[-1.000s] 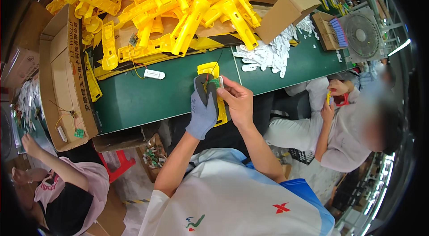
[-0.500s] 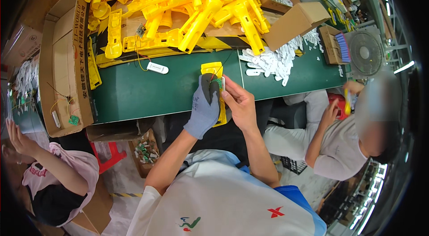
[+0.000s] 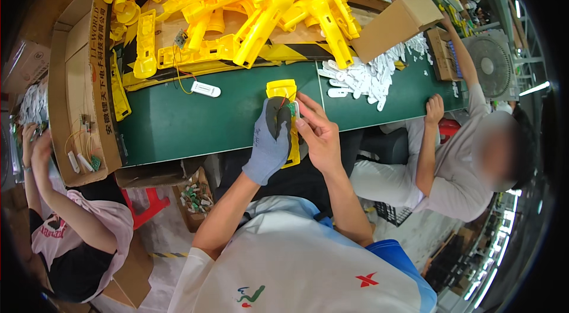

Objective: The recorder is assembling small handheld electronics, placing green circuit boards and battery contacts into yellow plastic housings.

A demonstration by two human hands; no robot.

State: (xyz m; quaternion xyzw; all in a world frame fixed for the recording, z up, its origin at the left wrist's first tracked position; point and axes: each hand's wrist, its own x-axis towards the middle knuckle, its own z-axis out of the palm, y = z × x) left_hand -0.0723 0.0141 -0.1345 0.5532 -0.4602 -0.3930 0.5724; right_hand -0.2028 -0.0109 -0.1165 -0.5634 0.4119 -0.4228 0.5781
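Note:
My left hand (image 3: 268, 144), in a grey-blue glove with a dark coating, grips a yellow plastic housing (image 3: 281, 86) upright over the table's near edge. Its thumb lies along a green circuit board (image 3: 291, 109) at the housing's right side. Thin dark and red wires show by the glove's fingertips. My bare right hand (image 3: 321, 142) pinches a narrow white plastic piece (image 3: 297, 111) beside the board, thumb below and fingers above. How the board sits in the housing is hidden by the glove.
Beyond the green table (image 3: 231, 105) yellow housings (image 3: 261, 28) lie piled. A wired white piece (image 3: 205, 89) lies left of my hands, a heap of white pieces (image 3: 370, 79) right. A carton (image 3: 106, 105) stands left. Co-workers sit on both sides; a fan (image 3: 489, 64) stands far right.
My hands have hardly moved. The right co-worker has stretched an arm toward the boxes at the back. The left co-worker's hands have come together, and another wired white piece lies in the carton.

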